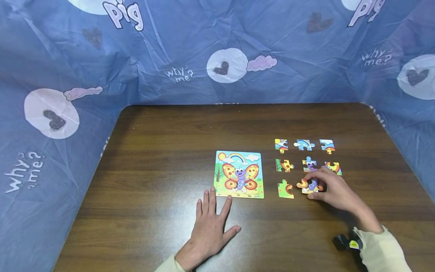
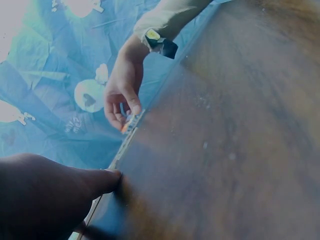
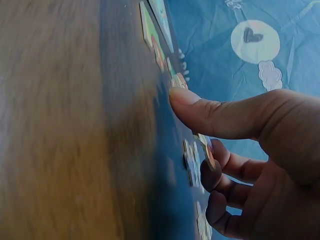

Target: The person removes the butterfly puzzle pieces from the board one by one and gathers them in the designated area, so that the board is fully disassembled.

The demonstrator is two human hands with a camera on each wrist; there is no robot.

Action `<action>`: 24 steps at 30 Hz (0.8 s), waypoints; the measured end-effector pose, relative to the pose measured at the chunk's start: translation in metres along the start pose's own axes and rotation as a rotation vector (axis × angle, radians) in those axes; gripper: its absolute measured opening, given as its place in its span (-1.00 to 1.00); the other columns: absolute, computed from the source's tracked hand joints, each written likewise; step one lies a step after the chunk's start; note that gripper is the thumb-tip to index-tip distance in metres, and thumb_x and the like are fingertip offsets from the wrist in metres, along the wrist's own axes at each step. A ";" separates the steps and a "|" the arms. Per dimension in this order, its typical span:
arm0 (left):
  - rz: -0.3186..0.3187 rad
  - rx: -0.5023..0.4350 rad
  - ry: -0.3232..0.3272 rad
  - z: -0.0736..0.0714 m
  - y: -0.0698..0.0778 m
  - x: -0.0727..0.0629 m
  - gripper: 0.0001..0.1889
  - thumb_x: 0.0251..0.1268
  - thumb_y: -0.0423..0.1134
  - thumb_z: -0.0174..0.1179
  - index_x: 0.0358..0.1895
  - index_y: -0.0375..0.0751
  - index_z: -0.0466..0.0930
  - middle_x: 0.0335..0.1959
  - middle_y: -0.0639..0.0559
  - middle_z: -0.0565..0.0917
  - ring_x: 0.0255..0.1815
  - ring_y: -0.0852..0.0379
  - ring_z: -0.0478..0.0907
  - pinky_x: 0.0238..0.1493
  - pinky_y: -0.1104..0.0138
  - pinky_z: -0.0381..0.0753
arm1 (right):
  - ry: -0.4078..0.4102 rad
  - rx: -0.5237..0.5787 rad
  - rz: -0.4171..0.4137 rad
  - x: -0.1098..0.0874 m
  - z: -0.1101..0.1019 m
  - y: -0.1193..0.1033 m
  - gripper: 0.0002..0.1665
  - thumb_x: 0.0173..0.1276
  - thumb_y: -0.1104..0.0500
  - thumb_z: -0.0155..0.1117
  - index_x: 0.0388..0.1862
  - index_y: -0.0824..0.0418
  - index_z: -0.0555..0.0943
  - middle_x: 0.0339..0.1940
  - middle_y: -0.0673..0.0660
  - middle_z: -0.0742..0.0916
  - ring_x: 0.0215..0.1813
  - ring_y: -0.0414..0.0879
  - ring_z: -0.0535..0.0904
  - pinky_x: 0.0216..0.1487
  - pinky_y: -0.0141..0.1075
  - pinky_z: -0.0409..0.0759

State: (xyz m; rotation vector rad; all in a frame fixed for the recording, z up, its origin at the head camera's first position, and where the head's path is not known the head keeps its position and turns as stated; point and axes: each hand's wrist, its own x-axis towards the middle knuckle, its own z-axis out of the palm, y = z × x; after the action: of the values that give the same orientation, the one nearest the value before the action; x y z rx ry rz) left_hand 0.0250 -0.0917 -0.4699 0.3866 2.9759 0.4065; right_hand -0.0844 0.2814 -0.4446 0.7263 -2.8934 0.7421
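Observation:
My right hand [image 1: 334, 189] pinches a jigsaw puzzle piece [image 1: 310, 186] between thumb and fingers; it shows a purple body and orange wing parts. In the right wrist view the held piece [image 3: 207, 151] is seen edge-on, partly behind the thumb. My left hand [image 1: 210, 230] lies flat, fingers spread, with fingertips at the near edge of a square butterfly picture board [image 1: 239, 174]. Right of the board, loose pieces stand in rows: a green corner piece [image 1: 284, 190], a purple face piece [image 1: 309, 164], and a yellow-red piece [image 1: 334, 167] partly covered by the right hand.
Farther back lie a sun piece [image 1: 281, 144], a rainbow piece [image 1: 304, 144] and a cloud piece [image 1: 327, 145]. Everything rests on a brown wooden table [image 1: 153, 162]. A blue printed cloth [image 1: 190, 37] hangs behind and beside it. A black wrist device [image 1: 341, 242] sits by the right sleeve.

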 end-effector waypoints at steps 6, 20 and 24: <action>-0.001 0.003 -0.003 0.000 0.000 0.000 -0.16 0.30 0.38 0.06 0.55 0.04 0.21 0.58 -0.50 -0.01 0.60 -0.46 0.00 0.48 -0.28 0.13 | -0.005 0.003 -0.002 -0.005 0.001 0.007 -0.36 -0.28 0.20 0.73 -0.10 0.08 0.70 -0.22 0.03 0.67 -0.17 -0.19 0.51 -0.15 -0.25 0.48; 0.001 0.004 0.002 0.000 0.000 0.000 -0.16 0.30 0.37 0.07 0.55 0.03 0.21 0.58 -0.50 0.00 0.60 -0.46 0.00 0.47 -0.29 0.13 | -0.074 0.049 0.014 -0.012 0.002 0.018 -0.36 -0.22 0.09 0.69 -0.05 0.06 0.70 -0.15 0.05 0.72 -0.13 -0.36 0.50 -0.12 -0.35 0.51; -0.001 -0.003 -0.004 0.000 0.000 0.000 -0.16 0.30 0.37 0.07 0.55 0.04 0.21 0.58 -0.50 -0.01 0.60 -0.46 0.00 0.48 -0.28 0.12 | -0.097 0.039 0.028 -0.013 0.001 0.016 -0.36 -0.21 0.10 0.69 -0.03 0.05 0.70 -0.13 0.05 0.72 -0.09 -0.37 0.50 -0.07 -0.34 0.52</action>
State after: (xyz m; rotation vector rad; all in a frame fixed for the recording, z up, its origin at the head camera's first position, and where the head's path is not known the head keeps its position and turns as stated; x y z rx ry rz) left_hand 0.0246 -0.0918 -0.4699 0.3846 2.9716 0.4091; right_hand -0.0808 0.2989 -0.4550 0.7480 -2.9890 0.7897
